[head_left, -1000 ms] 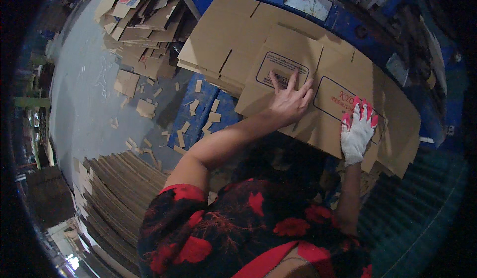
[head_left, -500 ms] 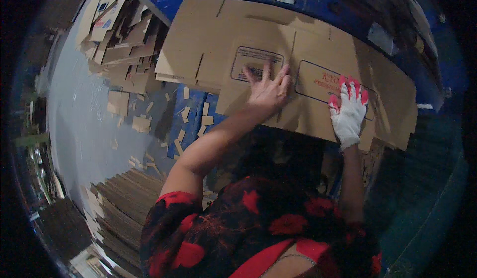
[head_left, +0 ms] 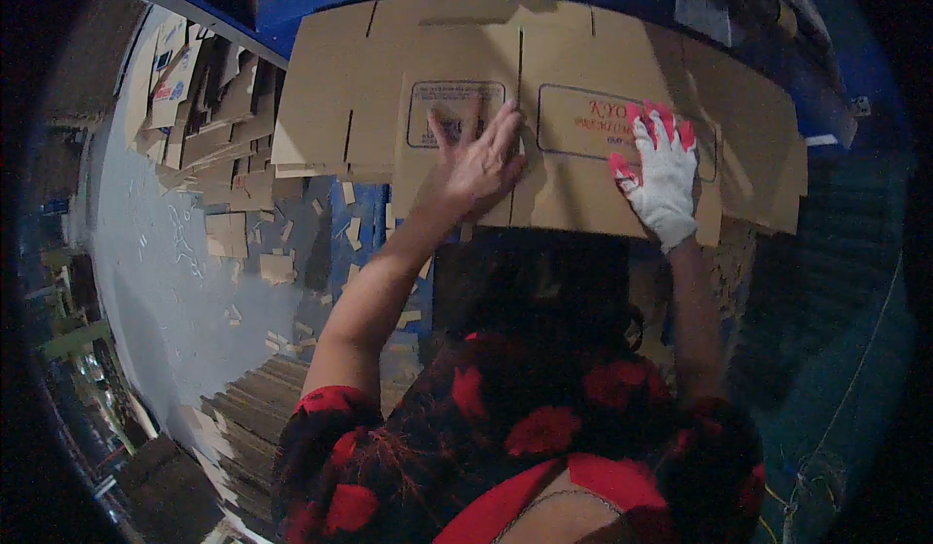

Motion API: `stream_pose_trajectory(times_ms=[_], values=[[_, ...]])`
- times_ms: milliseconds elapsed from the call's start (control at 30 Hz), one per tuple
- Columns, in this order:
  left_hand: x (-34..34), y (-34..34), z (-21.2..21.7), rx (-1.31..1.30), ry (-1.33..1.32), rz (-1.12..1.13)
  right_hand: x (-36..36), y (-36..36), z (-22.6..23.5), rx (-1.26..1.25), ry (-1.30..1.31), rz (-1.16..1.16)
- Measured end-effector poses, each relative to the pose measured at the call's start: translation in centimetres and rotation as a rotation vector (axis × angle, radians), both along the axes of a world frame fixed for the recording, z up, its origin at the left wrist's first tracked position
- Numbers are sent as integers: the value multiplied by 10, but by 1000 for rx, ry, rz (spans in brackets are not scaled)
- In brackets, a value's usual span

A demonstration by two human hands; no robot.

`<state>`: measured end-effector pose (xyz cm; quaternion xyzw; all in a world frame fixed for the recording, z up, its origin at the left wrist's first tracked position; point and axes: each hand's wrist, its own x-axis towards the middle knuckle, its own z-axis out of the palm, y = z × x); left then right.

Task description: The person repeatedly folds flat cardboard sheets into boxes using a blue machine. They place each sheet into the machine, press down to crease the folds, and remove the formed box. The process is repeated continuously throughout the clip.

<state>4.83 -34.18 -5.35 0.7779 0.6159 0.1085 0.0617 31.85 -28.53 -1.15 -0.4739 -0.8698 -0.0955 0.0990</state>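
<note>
Pressing flat cardboard sheet (head_left: 544, 126) w/ bare left hand (head_left: 478, 160) & gloved right hand (head_left: 664, 179), fingers spread.

Flattened brown cardboard box (head_left: 544, 126) under both hands, printed framed panels

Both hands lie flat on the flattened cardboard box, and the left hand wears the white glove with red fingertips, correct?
Not quite. In the head view the glove is on the right hand; the left hand is bare. Both do lie flat on the flattened cardboard box.
</note>
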Motion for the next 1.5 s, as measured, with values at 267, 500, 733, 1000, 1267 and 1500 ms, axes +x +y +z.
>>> stream_pose_trajectory(times_ms=[267, 500, 733, 1000, 1267, 1500], values=[[-42, -15, 8, 75, -131, -290, 44, -45, 17, -225, -141, 267], [-46, -43, 22, 3, 121, -263, 39, -56, 21, -204, -250, 180], [-66, -57, 30, 276, -225, -233, 45, -64, 40, -5, -82, 161], [-69, 35, 52, 462, -151, -10, 39, 22, 45, 152, -95, 91], [-65, 100, 24, 537, -140, -29, 57, 98, 15, 264, -5, 174], [-87, 205, 12, 579, 12, -52, 39, 210, 17, 60, -75, 132]])
